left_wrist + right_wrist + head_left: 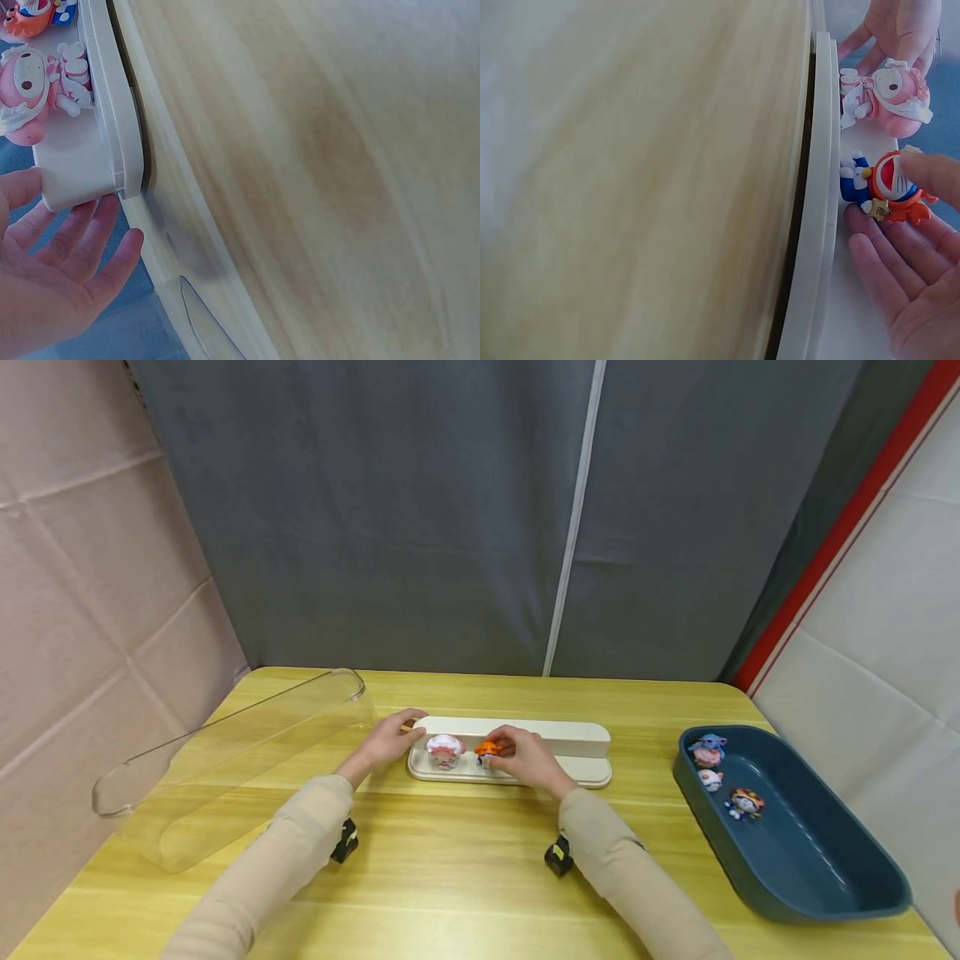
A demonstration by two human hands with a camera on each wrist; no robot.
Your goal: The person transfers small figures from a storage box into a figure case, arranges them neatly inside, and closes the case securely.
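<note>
My right hand (527, 758) pinches a small orange-and-blue figurine (885, 186) between thumb and fingers, right over the lower step of a white display stand (588, 768). The right wrist view shows the figurine's round white face, red mouth and orange costume. Beside it on the stand is a pink figurine (446, 752) with a white frilly cap. My left hand (386, 739) is at the stand's left end. In the left wrist view its fingers are extended, with fingertips and thumb touching that end's edge.
A long clear plastic cover (247, 760) lies slanted on the wooden table (450, 868) at the left. At the right, a dark blue tray (810, 852) contains several small figurines (745, 803). A grey curtain (375, 527) hangs behind the table, with pale walls at both sides.
</note>
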